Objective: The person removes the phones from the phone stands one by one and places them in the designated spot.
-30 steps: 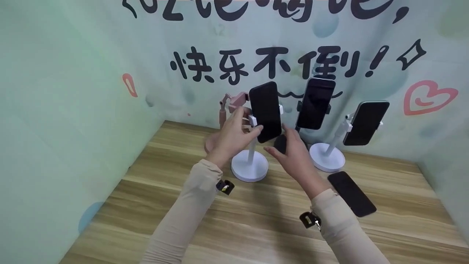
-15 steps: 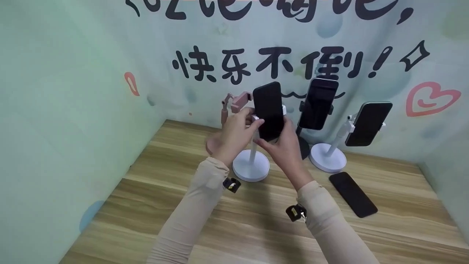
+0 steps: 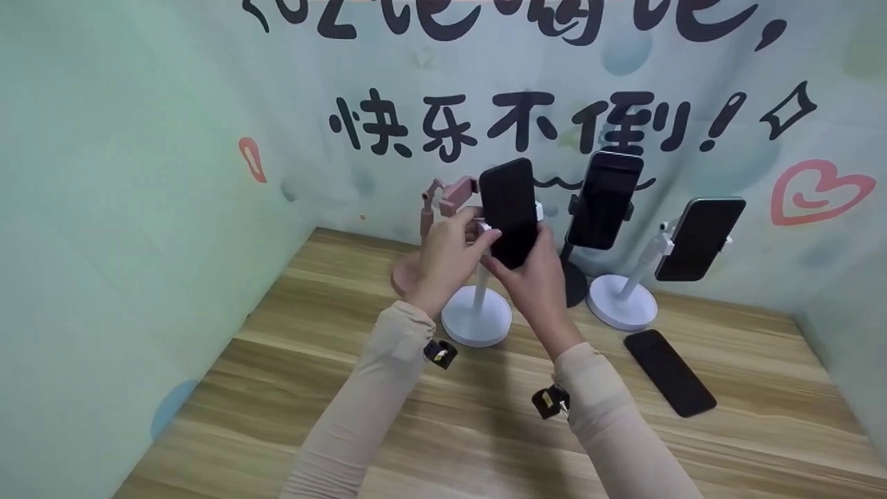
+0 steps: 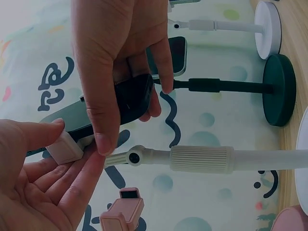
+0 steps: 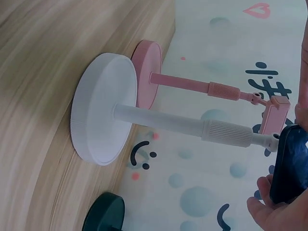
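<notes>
A black smartphone stands tilted in the clamp of a white phone stand, whose round base rests on the table. My left hand pinches the clamp's white side jaw between thumb and fingers, at the phone's left edge. In the left wrist view this white clamp piece lies under the thumb tip. My right hand grips the phone's lower end, thumb at the bottom left corner and fingers along the right side. The stand's ribbed collar and joint show below the clamp.
Behind my left hand stands a pink phone stand. To the right are a black stand bearing a phone and another white stand with a phone. One more phone lies on the wooden table. A printed curtain hangs behind.
My right hand has come in from the right and taken hold of the phone's lower end. My left hand stays at the clamp. The view has shifted slightly.
</notes>
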Action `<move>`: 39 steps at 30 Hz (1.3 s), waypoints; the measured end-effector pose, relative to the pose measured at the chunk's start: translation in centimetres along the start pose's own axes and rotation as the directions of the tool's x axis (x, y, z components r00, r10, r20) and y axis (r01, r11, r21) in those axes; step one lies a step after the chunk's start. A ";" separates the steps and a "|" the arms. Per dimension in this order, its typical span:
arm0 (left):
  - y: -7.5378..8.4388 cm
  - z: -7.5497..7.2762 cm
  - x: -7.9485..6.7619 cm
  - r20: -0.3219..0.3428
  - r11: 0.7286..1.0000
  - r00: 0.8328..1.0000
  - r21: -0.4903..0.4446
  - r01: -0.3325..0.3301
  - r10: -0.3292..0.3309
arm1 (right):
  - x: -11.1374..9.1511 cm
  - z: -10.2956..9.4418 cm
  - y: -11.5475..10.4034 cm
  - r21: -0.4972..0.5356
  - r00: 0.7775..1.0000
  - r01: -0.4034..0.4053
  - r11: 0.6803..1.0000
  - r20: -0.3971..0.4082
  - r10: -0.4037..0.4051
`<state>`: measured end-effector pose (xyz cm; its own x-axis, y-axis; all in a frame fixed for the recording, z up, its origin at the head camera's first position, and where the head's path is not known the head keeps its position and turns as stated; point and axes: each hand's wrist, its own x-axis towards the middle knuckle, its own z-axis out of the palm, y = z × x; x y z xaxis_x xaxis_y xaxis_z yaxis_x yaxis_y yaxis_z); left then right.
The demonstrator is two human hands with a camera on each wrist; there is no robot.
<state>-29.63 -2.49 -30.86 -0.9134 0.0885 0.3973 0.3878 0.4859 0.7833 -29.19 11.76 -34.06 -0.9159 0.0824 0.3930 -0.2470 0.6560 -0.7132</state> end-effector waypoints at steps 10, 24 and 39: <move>-0.1 -0.2 0.0 0.006 0.999 0.999 -0.034 -0.033 0.033 | 0.3 -0.8 -0.3 -0.119 1.000 -0.024 0.993 -0.011 0.023; -0.5 -0.3 -0.2 -0.005 0.996 0.998 -0.059 -0.065 0.065 | 0.6 -1.2 -0.3 -0.260 0.999 0.051 0.964 -0.002 -0.053; -1.6 0.3 -0.3 -0.076 0.975 0.972 -0.011 -0.223 0.222 | 1.2 -1.7 0.4 -0.219 0.994 0.110 0.969 0.022 -0.108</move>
<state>-30.04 -3.02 -32.37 -0.7926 0.1273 0.5963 0.5830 0.4445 0.6801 -29.82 13.41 -32.86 -0.8907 -0.0053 0.4545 -0.2707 0.8095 -0.5210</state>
